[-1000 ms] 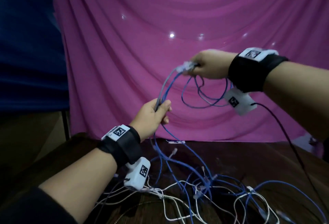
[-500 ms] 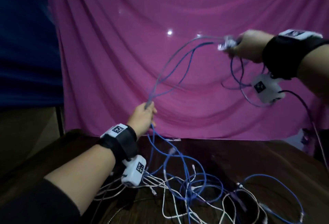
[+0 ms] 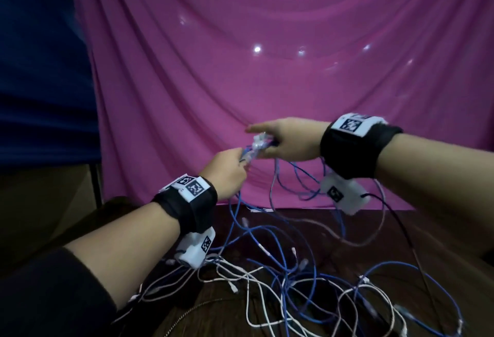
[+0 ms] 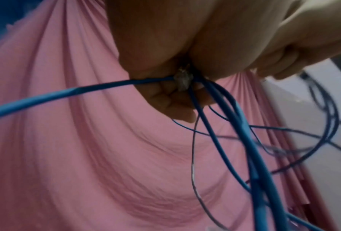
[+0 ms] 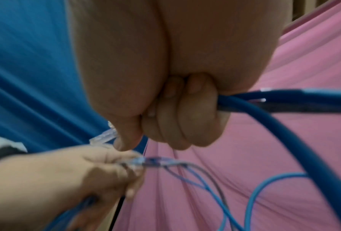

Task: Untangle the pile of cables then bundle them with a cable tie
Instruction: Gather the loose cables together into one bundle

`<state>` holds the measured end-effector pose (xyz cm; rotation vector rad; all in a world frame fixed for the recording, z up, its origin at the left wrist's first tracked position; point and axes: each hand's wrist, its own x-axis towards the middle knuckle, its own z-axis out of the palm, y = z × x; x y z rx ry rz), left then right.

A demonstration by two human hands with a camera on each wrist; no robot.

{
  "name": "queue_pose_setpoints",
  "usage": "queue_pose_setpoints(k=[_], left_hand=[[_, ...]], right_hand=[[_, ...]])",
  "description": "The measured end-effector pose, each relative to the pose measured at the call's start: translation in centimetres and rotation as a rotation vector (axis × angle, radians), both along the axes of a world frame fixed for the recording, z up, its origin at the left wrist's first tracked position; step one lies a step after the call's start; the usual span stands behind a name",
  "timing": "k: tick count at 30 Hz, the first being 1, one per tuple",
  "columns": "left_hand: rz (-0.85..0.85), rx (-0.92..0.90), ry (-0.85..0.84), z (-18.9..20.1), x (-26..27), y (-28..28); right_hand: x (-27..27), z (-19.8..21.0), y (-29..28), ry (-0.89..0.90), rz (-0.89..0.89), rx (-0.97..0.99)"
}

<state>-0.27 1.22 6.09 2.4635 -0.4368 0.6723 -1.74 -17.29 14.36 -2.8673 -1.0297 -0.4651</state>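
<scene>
Head view: my left hand [image 3: 227,169] and right hand [image 3: 288,140] meet, both gripping blue cables [image 3: 283,192] above the table [image 3: 347,227] tangle, gathering ends together. Left wrist: fingers [image 4: 171,100] curl round strands. Right wrist: fist clamps cable; clear plug [image 5: 104,136] probably pinched, blurry.

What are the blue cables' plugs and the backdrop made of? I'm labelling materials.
Plugs: clear hard plastic by the look, see-through and glinting. Blue cables: smooth rubbery or plastic jacket, slight sheen, bending freely. Backdrop: thin pink fabric, hanging in soft draped folds.
</scene>
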Motion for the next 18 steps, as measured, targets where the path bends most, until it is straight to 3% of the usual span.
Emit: queue_pose_setpoints(k=[6, 8, 10, 13, 18], left_hand=[[-0.158, 0.056, -0.187, -0.5, -1.2, 0.7], [-0.125, 0.082, -0.221, -1.3, -0.8, 1.5], [-0.055, 0.106, -0.158, -2.5, -0.2, 2.8], [-0.084, 0.000, 0.053, -5.3, 0.8, 4.8], [-0.185, -0.363, 0.222, -6.7, 1.6, 4.2]], right_hand=[[2.2, -2.4, -0.1, 0.129, 0.039, 0.056], [2.3, -2.2, -0.3, 0.118, 0.024, 0.024], [2.7, -1.2, -1.4, 0.048, -0.044, 0.050], [3.5, 1.2, -4.1, -0.072, -0.187, 0.249], [4.2, 2.7, -6.3, -0.089, -0.250, 0.344]])
